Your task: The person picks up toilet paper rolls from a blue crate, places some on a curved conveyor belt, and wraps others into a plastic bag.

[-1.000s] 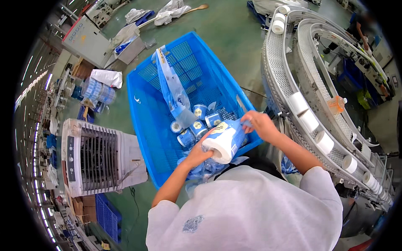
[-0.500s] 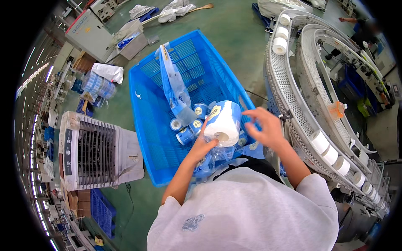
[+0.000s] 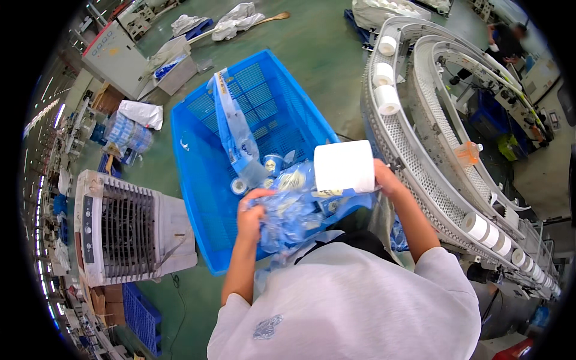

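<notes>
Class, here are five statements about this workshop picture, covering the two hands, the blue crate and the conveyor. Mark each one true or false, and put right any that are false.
1. The right hand holds a white paper roll. True.
2. The left hand rests on the conveyor. False: it grips blue plastic wrapping over the blue crate.
3. The curved conveyor carries white rolls. True.
4. The crate is red. False: it is blue.
5. A grey fan unit stands to the person's left of the crate. True.
</notes>
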`<state>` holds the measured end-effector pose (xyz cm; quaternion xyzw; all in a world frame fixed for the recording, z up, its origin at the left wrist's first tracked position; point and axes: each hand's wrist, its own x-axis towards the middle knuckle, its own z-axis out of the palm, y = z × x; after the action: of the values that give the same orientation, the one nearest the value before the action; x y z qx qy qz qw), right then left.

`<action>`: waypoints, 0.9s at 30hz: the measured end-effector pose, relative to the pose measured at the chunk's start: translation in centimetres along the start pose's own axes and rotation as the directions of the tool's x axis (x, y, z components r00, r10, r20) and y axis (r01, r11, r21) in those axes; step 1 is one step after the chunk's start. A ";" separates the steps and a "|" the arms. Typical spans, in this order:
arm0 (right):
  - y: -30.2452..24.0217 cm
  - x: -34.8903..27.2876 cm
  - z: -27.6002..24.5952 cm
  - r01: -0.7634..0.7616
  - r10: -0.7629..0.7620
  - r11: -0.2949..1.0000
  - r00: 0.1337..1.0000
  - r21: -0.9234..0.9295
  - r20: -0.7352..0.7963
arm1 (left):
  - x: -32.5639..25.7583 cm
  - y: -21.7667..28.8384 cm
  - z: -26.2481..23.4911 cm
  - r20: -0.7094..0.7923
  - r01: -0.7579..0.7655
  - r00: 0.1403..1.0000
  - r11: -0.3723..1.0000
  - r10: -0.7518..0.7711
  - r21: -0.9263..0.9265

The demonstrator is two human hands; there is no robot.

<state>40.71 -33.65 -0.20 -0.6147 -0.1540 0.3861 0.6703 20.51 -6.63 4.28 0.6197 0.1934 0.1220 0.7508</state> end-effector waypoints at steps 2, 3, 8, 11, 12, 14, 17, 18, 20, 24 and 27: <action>1.1 -0.8 1.9 -0.019 0.087 0.949 0.975 0.316 -0.205 | 0.5 -1.3 -1.7 -0.085 -0.105 0.990 0.994 0.109 0.043; 1.2 -1.1 2.1 0.033 0.100 0.905 0.952 0.423 -0.289 | 0.7 -1.4 -2.1 -0.101 -0.115 0.987 0.989 0.124 0.090; 2.2 -1.9 -0.2 -0.063 -0.039 0.767 0.989 0.638 0.145 | 1.2 -3.1 -3.0 -0.065 -0.158 0.984 0.980 0.167 0.123; 2.2 -2.1 -1.4 -0.244 -0.110 0.501 0.933 0.830 0.341 | 1.5 -3.7 -2.8 -0.056 -0.153 0.985 0.978 0.162 0.144; 2.0 -2.2 -1.8 -0.304 -0.119 0.403 0.918 0.863 0.379 | 1.6 -3.8 -2.7 -0.057 -0.125 0.989 0.980 0.135 0.154; 1.8 -2.6 -2.7 -0.378 -0.142 0.199 0.902 0.904 0.408 | 1.6 -4.2 -2.7 -0.037 -0.087 0.995 0.987 0.093 0.137; 1.9 -3.4 -4.6 -0.327 -0.141 0.105 0.930 0.939 0.340 | 1.7 -4.8 -2.0 -0.031 -0.094 0.995 0.984 0.100 0.149; 2.1 -3.7 -5.5 -0.288 -0.105 0.095 0.949 0.953 0.297 | 1.7 -5.0 -1.9 -0.033 -0.091 0.995 0.984 0.097 0.152; 3.0 -4.0 -7.3 -0.270 -0.103 0.054 0.956 0.961 0.275 | 1.8 -5.3 -1.8 -0.031 -0.084 0.995 0.981 0.091 0.173; 3.3 -4.9 -9.9 -0.194 -0.022 0.018 0.981 0.981 0.194 | 1.9 -5.9 -2.0 -0.025 -0.073 0.997 0.975 0.080 0.208; 2.9 -4.6 -12.6 -0.073 0.124 0.041 0.990 0.997 0.068 | 2.0 -5.9 -1.5 -0.019 -0.083 0.996 0.970 0.090 0.229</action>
<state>45.32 -45.99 -4.16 0.0011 0.2095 0.4190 0.8835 21.30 -5.64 -2.04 0.7077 0.1900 0.1406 0.6658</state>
